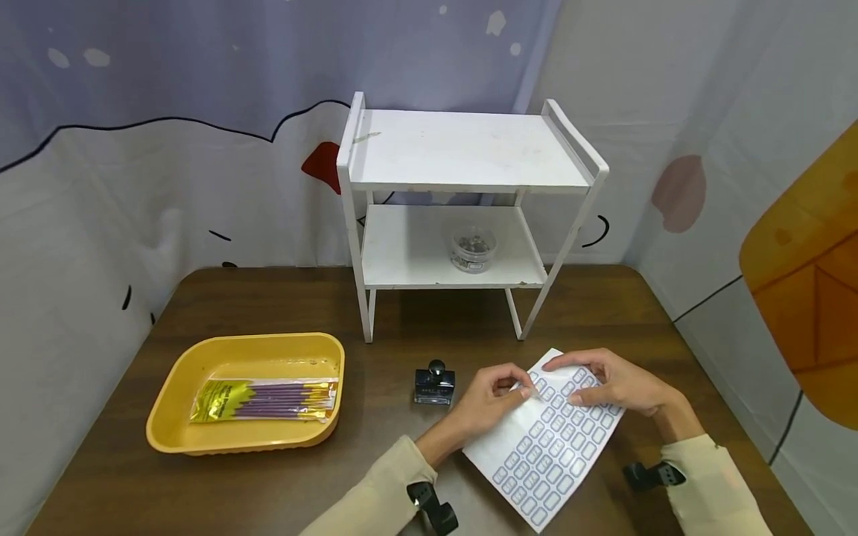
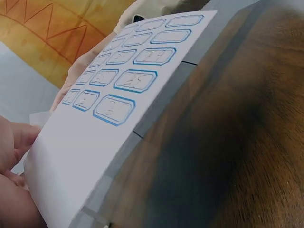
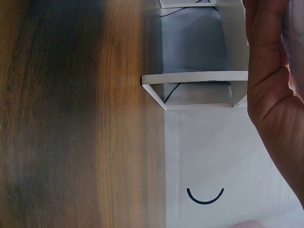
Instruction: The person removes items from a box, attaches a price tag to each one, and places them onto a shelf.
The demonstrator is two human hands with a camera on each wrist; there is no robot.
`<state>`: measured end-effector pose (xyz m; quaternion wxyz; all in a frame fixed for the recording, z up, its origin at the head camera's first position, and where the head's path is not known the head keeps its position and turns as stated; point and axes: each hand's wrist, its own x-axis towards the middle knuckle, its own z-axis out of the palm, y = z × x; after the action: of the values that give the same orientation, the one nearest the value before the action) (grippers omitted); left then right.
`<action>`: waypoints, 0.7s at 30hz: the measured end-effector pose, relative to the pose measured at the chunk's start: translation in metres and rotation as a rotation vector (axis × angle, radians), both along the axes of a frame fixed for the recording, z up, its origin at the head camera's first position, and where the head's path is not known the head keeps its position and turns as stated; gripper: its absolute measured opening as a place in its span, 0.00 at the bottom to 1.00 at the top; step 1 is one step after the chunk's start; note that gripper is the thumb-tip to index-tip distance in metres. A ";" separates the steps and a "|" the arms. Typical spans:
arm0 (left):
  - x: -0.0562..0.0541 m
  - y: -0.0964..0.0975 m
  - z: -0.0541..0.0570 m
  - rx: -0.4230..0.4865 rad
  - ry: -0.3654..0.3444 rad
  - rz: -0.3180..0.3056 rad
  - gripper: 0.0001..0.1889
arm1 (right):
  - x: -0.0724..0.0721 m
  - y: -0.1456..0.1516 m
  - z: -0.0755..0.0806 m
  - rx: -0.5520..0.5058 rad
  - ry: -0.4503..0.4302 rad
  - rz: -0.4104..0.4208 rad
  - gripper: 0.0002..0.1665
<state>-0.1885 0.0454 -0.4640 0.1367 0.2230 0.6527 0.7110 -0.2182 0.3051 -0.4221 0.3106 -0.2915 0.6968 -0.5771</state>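
A white label sheet [image 1: 546, 447] is tilted between both hands at the right front of the tabletop [image 1: 375, 491]. It is thin and smooth, printed with rows of blue-bordered labels [image 2: 135, 81] with clipped corners; some carry faint marks, and one stretch near the left hand [image 1: 492, 402] is blank. That hand's thumb and forefinger are pinched together on what looks like a small translucent piece [image 2: 40, 117]; whether it is loose or part of the sheet is unclear. The right hand [image 1: 623, 383] grips the upper right edge, thumb on the printed face, fingers spread narrowly.

The likeliest trouble is a crease or tear, should the hands pull unevenly on such limp paper. If the piece is sticky, it could curl or cling to a fingertip, and a careless sweep of the left forearm might knock the squarish dark bottle [image 1: 434, 384] with its round stopper.

Farther left, a yellow plastic tray [image 1: 251, 447] with rounded corners holds a glossy packet [image 1: 268, 400] of slim purple sticks. Behind, a chipped white two-tier rack [image 1: 469, 149] carries a clear round tub [image 1: 473, 249] of small pieces, before softly rippled printed cloth [image 1: 100, 260].
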 end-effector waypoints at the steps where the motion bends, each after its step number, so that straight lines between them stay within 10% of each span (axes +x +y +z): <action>1: 0.000 -0.001 0.001 -0.011 0.021 0.012 0.07 | 0.000 0.000 0.000 0.001 -0.001 0.000 0.29; 9: 0.004 -0.007 0.007 -0.085 0.274 0.242 0.04 | -0.004 0.013 -0.005 0.006 -0.010 -0.014 0.30; 21: 0.003 -0.017 0.005 0.078 0.186 0.067 0.06 | -0.006 0.050 -0.019 0.058 -0.004 -0.153 0.30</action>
<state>-0.1859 0.0287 -0.4590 0.0431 0.2713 0.6414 0.7163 -0.2240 0.3546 -0.4410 0.2753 -0.2268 0.7329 -0.5794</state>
